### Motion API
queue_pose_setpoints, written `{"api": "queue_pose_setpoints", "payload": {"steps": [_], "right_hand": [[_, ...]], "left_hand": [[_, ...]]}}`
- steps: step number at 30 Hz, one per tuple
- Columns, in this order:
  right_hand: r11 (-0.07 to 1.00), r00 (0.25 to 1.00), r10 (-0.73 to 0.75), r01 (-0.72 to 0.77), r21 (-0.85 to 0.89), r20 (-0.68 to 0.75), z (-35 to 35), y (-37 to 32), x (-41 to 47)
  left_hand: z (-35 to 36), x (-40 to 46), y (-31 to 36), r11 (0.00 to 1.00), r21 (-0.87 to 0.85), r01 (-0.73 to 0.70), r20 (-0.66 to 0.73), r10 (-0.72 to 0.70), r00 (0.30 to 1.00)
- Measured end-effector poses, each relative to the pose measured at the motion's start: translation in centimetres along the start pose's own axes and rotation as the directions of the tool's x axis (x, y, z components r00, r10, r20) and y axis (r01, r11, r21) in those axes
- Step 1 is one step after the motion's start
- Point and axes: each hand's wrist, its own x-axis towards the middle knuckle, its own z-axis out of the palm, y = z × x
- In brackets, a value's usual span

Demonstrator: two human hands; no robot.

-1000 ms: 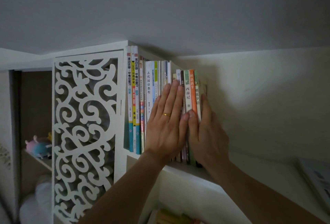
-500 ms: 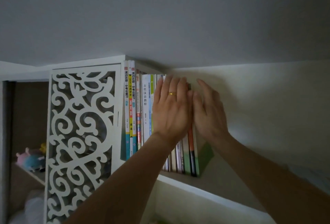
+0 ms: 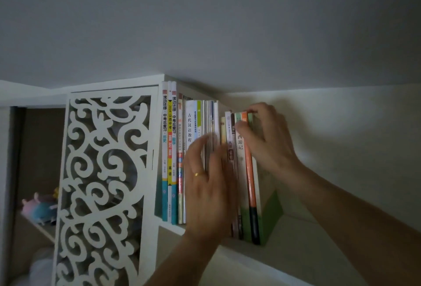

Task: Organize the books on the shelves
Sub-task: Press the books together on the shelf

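— Where did the books [image 3: 245, 172] stand?

— Upright on the shelf [image 3: 284, 247], spines vertical, right under both hands. The right hand [image 3: 267, 140] was nearer the end ones, pinching the glossy orange-spined group at their tops.

— And the left hand [image 3: 209, 190]?

— Blurred, fingers loosely spread against thin paper spines just leftward, holding nothing.

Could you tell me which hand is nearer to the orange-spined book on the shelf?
Right. The right hand grips the top of the orange-spined book and its neighbours; the left hand rests on spines further left.
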Motion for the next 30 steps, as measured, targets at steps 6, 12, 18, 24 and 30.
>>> {"api": "queue_pose_setpoints", "payload": {"steps": [6, 12, 18, 24, 30], "right_hand": [[0.995, 0.982, -0.095, 0.089, 0.042, 0.164, -0.9, -0.7, 0.5], [0.998, 0.974, -0.066, 0.062, 0.027, 0.215, -2.5, -1.8, 1.9], [0.996, 0.986, -0.057, 0.045, 0.077, 0.157, -4.6, -0.8, 1.0], [0.99, 0.989, -0.084, 0.069, 0.123, 0.121, -5.4, 0.0, 0.6], [0.982, 0.993, -0.082, 0.065, 0.178, 0.089, -6.2, 1.0, 0.1]], "left_hand": [[-0.5, -2.3, 1.0, 0.987, 0.156, 0.047, 0.024, -0.051, 0.998], [-1.0, -2.2, 3.7, 0.931, 0.34, 0.133, 0.021, -0.149, 0.989], [0.1, -2.0, 5.8, 0.869, 0.407, 0.281, 0.029, -0.32, 0.947], [0.6, -1.8, 6.7, 0.89, 0.404, 0.21, 0.095, -0.269, 0.958], [0.3, -1.1, 6.8, 0.958, 0.222, 0.18, 0.166, -0.219, 0.962]]}}
